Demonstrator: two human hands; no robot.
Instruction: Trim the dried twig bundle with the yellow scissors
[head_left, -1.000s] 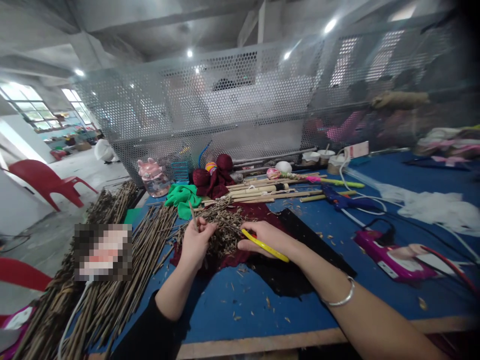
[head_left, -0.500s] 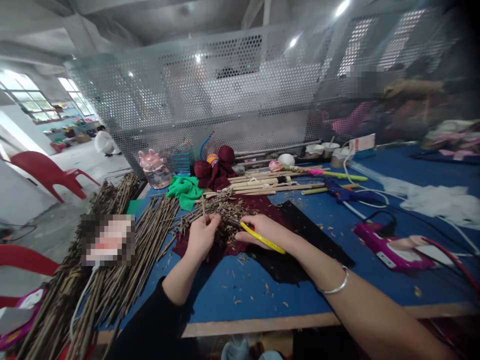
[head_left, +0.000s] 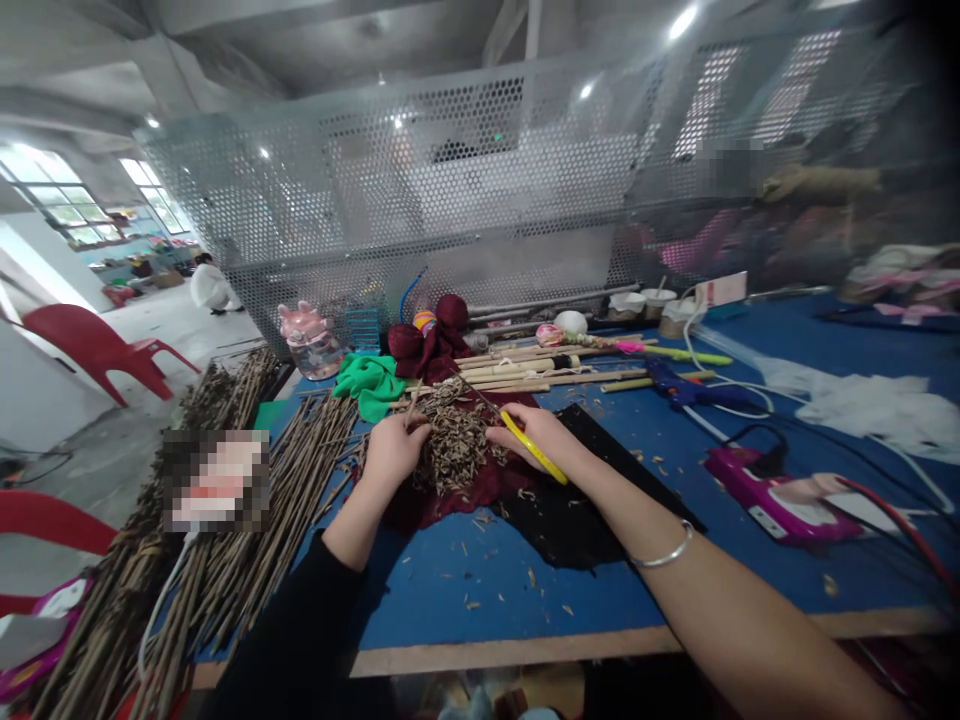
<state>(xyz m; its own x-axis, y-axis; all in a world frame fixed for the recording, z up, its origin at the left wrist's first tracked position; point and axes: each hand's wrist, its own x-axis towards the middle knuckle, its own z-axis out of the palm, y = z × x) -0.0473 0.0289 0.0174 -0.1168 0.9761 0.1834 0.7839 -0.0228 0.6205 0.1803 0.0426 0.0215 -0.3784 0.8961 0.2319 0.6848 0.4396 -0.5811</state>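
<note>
My left hand (head_left: pixel 396 447) is closed around a thin dried stalk (head_left: pixel 413 398), whose end sticks up past the fingers. Yellow-handled scissors (head_left: pixel 534 450) are in my right hand (head_left: pixel 536 432), with a thin dark blade pointing up and left. Between both hands lies a heap of dry brown plant bits (head_left: pixel 454 450), resting on a dark red cloth (head_left: pixel 431 512). A black cloth (head_left: pixel 577 520) spreads under my right wrist. Left of my left hand, many long dry stalks (head_left: pixel 281 510) lie in a loose bundle.
Green cloth (head_left: pixel 371 383), dark red yarn balls (head_left: pixel 452 312) and a pink-lidded jar (head_left: pixel 307 340) line the back. Bamboo sticks (head_left: pixel 510 375) lie behind the heap. To the right are a blue glue gun (head_left: pixel 679 385) and purple power strip (head_left: pixel 780 500) with cables.
My left hand has shifted slightly left and the stalk in it now tilts. My right hand has moved up and away from the left, with the scissors' blade lifted over the heap.
</note>
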